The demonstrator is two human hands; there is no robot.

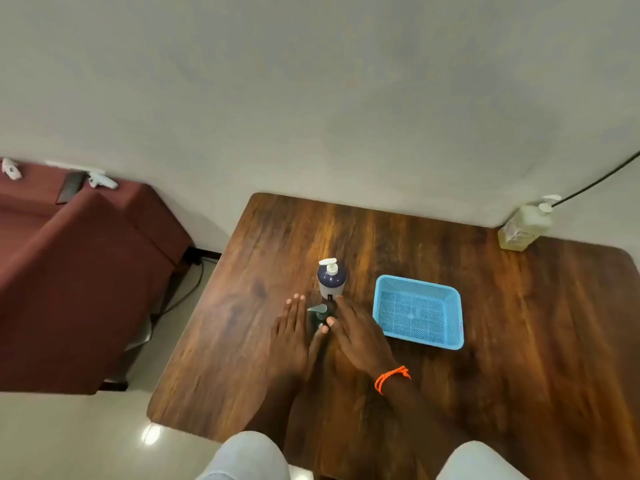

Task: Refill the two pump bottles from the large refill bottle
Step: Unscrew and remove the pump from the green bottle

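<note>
A dark wooden desk [485, 341] stands against a pale wall, with a dark red sofa [69, 271] at its left side. In the middle of the desk stands a dark blue pump bottle [331, 280] with a white pump, upright. Just in front of it is a small dark pump bottle [320, 315] with a grey pump head, between the two hands. The left hand [292, 336] lies with straight fingers at the left of this small bottle, and the thumb reaches toward its base. The right hand [356, 336] lies with straight fingers at its right side, with an orange bracelet [391, 377] on the wrist. I cannot tell if the fingers touch the bottle. A light blue basket [450, 299] sits just beside the right hand. The large refill bottle [524, 225], pale yellow, stands far away at the back corner of the desk, near the wall.
</note>
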